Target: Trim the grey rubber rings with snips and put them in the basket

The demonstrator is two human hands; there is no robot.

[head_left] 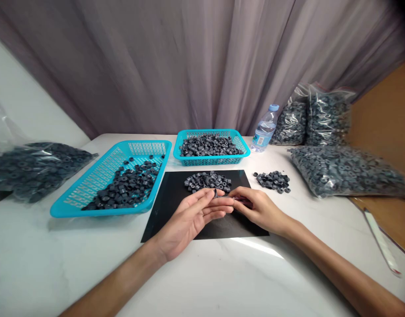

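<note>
My left hand (192, 215) lies palm up over a black mat (176, 189), fingers stretched out, with one small dark grey ring (215, 192) at its fingertips. My right hand (255, 208) meets it from the right, fingers pinched on a thin dark reddish tool (243, 201) that points at the left fingertips. Just beyond both hands a small heap of grey rings (207, 181) sits on the mat.
A large turquoise basket (90, 185) of dark rings stands at the left, a smaller full basket (211, 159) behind the mat. A loose pile of rings (273, 180), a water bottle (265, 130) and several bags of rings (347, 171) lie right. Another bag (33, 167) lies far left.
</note>
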